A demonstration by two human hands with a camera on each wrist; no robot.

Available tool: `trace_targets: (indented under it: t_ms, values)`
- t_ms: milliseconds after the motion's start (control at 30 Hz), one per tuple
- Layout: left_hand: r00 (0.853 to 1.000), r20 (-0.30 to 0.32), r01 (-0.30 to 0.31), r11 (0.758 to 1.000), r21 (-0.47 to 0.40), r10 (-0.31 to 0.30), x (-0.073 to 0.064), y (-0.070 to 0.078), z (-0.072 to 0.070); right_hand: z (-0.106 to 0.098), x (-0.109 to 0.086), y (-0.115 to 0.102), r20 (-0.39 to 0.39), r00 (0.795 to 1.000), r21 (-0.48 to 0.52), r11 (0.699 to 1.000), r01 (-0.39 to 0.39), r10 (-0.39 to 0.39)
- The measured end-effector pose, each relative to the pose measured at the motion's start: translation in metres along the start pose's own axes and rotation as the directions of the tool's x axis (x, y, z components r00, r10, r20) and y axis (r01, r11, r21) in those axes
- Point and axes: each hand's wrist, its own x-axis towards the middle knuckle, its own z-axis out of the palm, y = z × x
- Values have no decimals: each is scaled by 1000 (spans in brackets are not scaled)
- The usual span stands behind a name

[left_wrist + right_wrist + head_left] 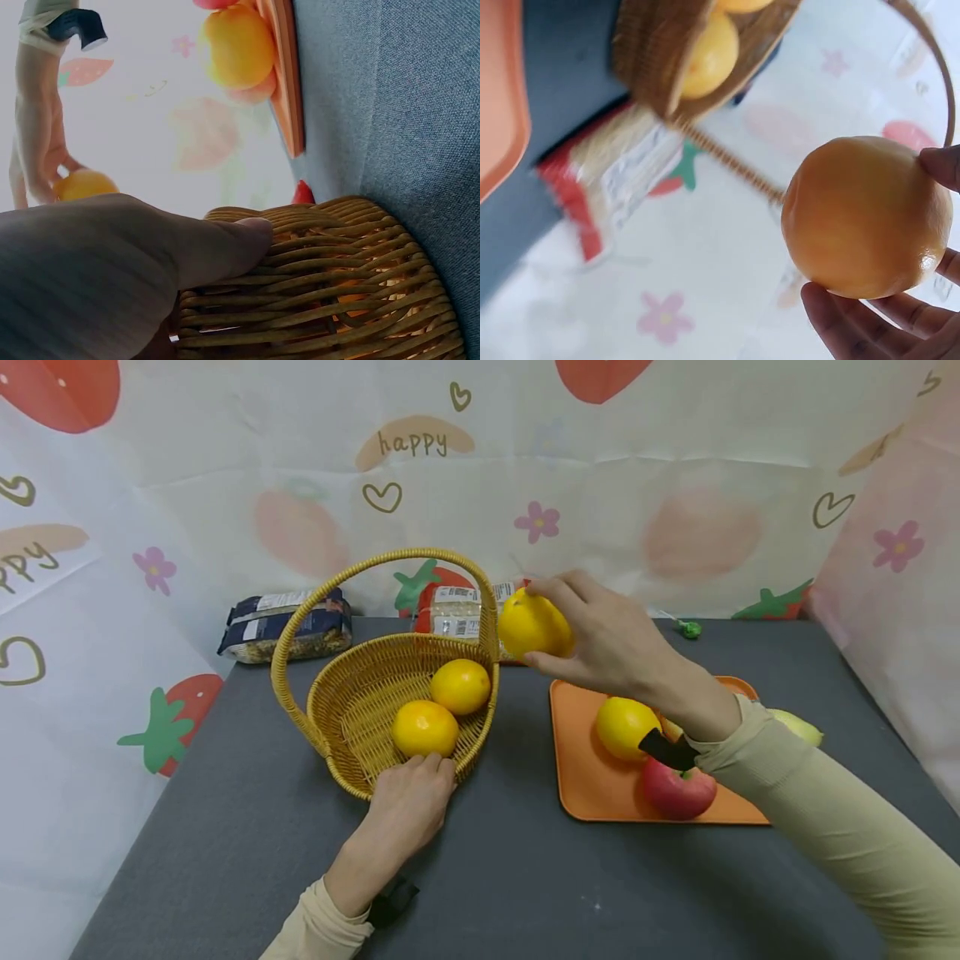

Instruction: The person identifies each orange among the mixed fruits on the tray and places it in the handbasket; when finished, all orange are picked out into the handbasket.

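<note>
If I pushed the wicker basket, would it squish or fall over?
The wicker basket probably wouldn't squish much: its close weave looks stiff. It might tip a bit, with both orange-like fruits inside toward its right side, though the left hand gripping it would probably help.

Grey table (495, 877) beneath basket (356, 693), tray (588, 793), packets (288, 631)

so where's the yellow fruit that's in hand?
In the head view, the right hand holds the yellow fruit in the air, just right of the handle on the wicker basket; the orange tray sits lower and further right.
</note>
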Motion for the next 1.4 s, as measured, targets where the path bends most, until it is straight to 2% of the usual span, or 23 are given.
trace_targets:
  t_ms: [167, 367, 533, 767, 933, 1300, 1400]
  values:
    - [1000, -7, 1, 1000, -7, -1, 0, 0, -1, 19, 9, -20, 38, 996, 31, 996, 78, -79]
    - [1000, -7, -7, 1000, -1, 7, 1, 0, -1, 43, 12, -36, 107, 990, 58, 994, 88, -94]
    - [1000, -4, -11, 1000, -3, 11, 1, 0, -1, 60, 13, -44, 133, 985, 78, 992, 103, -113]
    - [1000, 22, -7, 1000, 0, 7, 1, 0, -2, 79, 12, -47, 179, 977, 97, 991, 97, -113]
    - [999, 36, -6, 1000, 0, 6, 1, 0, -2, 86, 12, -46, 196, 975, 73, 993, 93, -106]
    - [1000, 26, -12, 1000, 6, 12, 1, 0, -1, 98, 13, -42, 206, 973, 86, 992, 90, -106]
    - [1000, 23, -13, 1000, 11, 12, 1, 0, -1, 99, 13, -42, 231, 967, 81, 992, 94, -111]
